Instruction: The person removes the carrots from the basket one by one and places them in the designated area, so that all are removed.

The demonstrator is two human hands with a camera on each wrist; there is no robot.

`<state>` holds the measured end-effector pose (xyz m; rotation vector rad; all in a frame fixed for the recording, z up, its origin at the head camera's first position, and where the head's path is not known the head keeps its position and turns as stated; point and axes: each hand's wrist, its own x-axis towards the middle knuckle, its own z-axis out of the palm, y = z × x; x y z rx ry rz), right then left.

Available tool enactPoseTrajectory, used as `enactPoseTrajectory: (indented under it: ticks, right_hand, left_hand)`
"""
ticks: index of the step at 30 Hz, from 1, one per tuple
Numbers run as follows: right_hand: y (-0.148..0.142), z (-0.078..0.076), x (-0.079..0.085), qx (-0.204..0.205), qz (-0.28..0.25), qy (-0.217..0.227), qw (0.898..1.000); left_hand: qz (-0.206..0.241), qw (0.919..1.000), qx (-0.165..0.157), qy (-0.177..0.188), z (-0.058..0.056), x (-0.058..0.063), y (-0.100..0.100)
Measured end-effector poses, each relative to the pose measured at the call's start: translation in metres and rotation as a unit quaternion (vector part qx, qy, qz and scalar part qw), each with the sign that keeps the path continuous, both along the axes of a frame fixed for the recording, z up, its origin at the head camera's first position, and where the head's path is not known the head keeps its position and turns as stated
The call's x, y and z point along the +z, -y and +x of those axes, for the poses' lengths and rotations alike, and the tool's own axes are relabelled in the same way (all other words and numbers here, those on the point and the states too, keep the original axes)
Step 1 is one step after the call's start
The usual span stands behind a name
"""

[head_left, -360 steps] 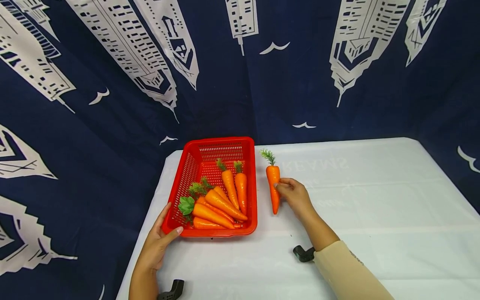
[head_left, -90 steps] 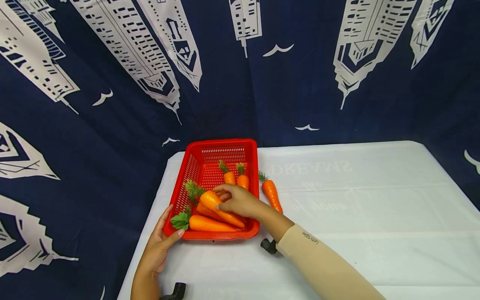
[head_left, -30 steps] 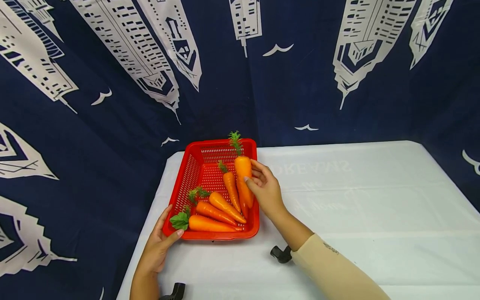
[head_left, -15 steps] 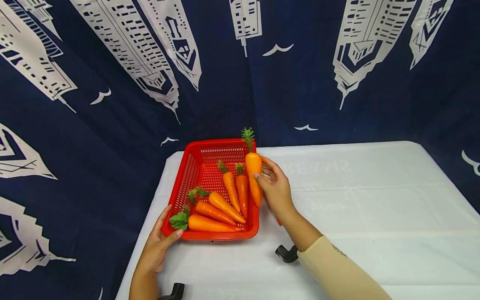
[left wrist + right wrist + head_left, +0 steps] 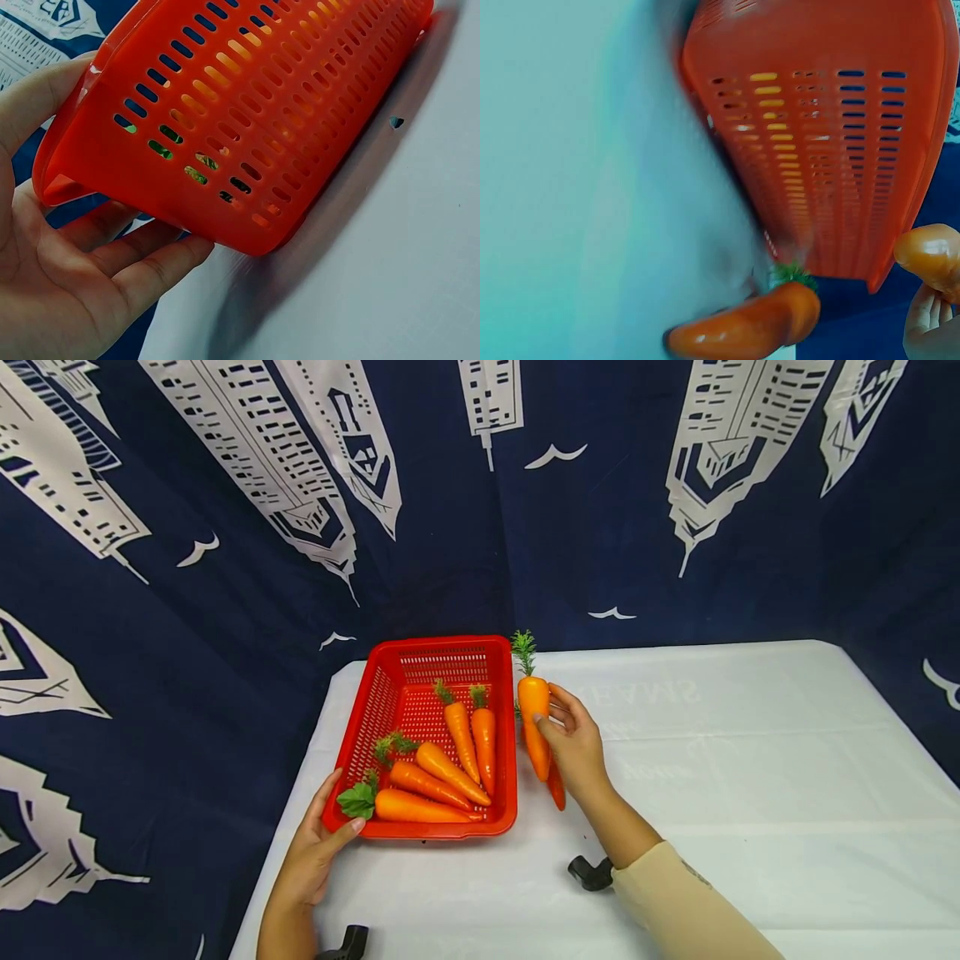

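Note:
A red plastic basket (image 5: 431, 831) with slotted walls stands on the table in the head view, several orange carrots with green tops in it. My left hand (image 5: 315, 853) grips its near left corner, thumb over the rim; in the left wrist view the fingers (image 5: 154, 270) reach under the basket's outside. Just right of the basket, my right hand (image 5: 576, 745) holds a carrot (image 5: 533, 697) between thumb and fingers, its leafy top pointing away. Another carrot (image 5: 557, 789) lies below it on the table, mostly hidden in the head view but plainer in the right wrist view.
A white cloth (image 5: 750, 777) covers the table, stretching to the right. Behind and to the left hangs a dark blue curtain (image 5: 465, 568) printed with white buildings and birds. Black wrist-camera mounts (image 5: 591, 872) show by both wrists.
My right hand has lifted a carrot out of the basket and carried it right, past the rim, over the carrot on the table. My left hand has stayed at the basket's corner.

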<state>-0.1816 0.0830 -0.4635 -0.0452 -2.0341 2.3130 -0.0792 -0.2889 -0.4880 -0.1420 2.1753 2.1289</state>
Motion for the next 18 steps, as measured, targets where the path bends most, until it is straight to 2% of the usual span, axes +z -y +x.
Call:
enactPoseTrajectory:
  ticks: [10,18]
  right_hand:
    - [-0.012,0.002,-0.009,-0.013,0.001,0.036,0.999]
    - [-0.023,0.002,-0.015,-0.018,0.046,0.042,0.998]
  left_hand:
    - [0.005,1.0,-0.001,-0.001,0.001,0.0,0.001]
    - [-0.004,1.0,0.0,-0.002,0.001,0.0,0.001]
